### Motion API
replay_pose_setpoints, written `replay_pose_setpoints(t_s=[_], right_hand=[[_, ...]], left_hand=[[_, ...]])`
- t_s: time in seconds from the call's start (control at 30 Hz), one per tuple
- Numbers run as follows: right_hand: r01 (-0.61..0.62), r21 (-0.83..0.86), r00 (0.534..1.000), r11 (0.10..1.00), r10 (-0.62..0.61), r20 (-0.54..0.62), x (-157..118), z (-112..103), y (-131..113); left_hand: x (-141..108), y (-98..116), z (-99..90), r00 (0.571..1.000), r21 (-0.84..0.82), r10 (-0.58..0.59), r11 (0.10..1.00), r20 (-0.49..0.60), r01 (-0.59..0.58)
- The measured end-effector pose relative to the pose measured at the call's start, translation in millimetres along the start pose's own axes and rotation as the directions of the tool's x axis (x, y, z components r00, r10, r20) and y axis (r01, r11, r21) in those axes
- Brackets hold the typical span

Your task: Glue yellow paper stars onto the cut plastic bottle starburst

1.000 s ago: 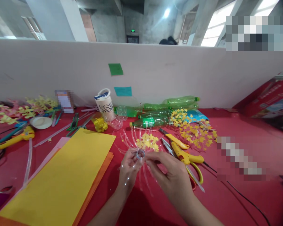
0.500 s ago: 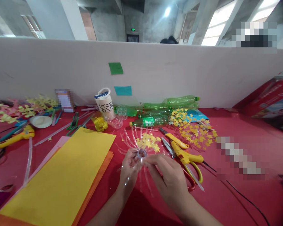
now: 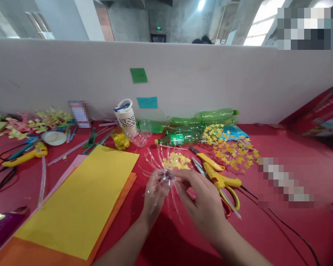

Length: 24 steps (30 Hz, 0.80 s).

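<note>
A clear plastic bottle top [image 3: 168, 176], cut into thin strips that fan out all round, is held between both hands above the red table. My left hand [image 3: 154, 194] has its fingers wrapped round the left side, near the ring-shaped neck. At the right of the neck, the thumb and forefinger of my right hand [image 3: 201, 192] pinch the plastic. Yellow paper stars [image 3: 177, 161] lie just behind the strips. Close to my right hand are scissors [image 3: 234, 199] and a yellow glue gun [image 3: 218, 179].
Yellow sheets [image 3: 83, 199] lie at the left, over orange ones. Green bottles [image 3: 183, 139] and a white cup [image 3: 127, 120] stand or lie near the partition [image 3: 183, 81]. Another glue gun [image 3: 27, 155] rests at the far left; more stars [image 3: 235, 153] are at the right.
The view has shifted slightly, so the table things appear a little further right and higher. Both hands still hold the clear plastic piece, its neck now tilted a bit differently.
</note>
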State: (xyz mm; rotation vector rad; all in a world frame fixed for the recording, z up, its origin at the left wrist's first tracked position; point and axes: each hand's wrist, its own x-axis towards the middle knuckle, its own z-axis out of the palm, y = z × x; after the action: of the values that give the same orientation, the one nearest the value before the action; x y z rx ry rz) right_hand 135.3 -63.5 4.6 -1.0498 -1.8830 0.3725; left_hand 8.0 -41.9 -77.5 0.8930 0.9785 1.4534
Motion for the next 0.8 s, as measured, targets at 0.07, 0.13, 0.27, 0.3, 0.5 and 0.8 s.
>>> replay_pose_setpoints(t_s=[0.07,0.13,0.27,0.3,0.5,0.8], right_hand=[[-0.004,-0.035,1.000,0.999,0.004,0.017,-0.6,-0.5,-0.8],[0.017,-0.063,1.000,0.998,-0.016,0.020,-1.6,-1.6,-1.8],[0.046,-0.108,0.999,0.993,-0.048,-0.010,-3.1,-7.5,-4.6],[0.043,-0.107,0.999,0.993,-0.045,-0.020,-3.0,-10.0,-5.4],[0.059,-0.036,0.994,0.998,-0.062,-0.093,0.7,-27.2,-6.6],[0.143,-0.168,0.973,0.975,-0.170,-0.157,2.7,-36.1,1.0]], left_hand=[[-0.3,-0.2,-0.3,1.000,-0.003,0.007,1.000,0.001,-0.007],[-0.3,-0.2,-0.7,1.000,-0.008,0.016,1.000,0.000,-0.016],[0.5,0.4,-1.6,1.000,-0.015,-0.006,1.000,-0.005,0.006],[0.7,0.4,-1.9,1.000,-0.015,-0.015,1.000,-0.007,0.015],[0.4,0.9,-2.6,0.998,0.015,-0.035,0.999,-0.050,0.036],[1.6,3.9,-0.8,0.988,-0.019,-0.101,0.995,-0.114,0.100]])
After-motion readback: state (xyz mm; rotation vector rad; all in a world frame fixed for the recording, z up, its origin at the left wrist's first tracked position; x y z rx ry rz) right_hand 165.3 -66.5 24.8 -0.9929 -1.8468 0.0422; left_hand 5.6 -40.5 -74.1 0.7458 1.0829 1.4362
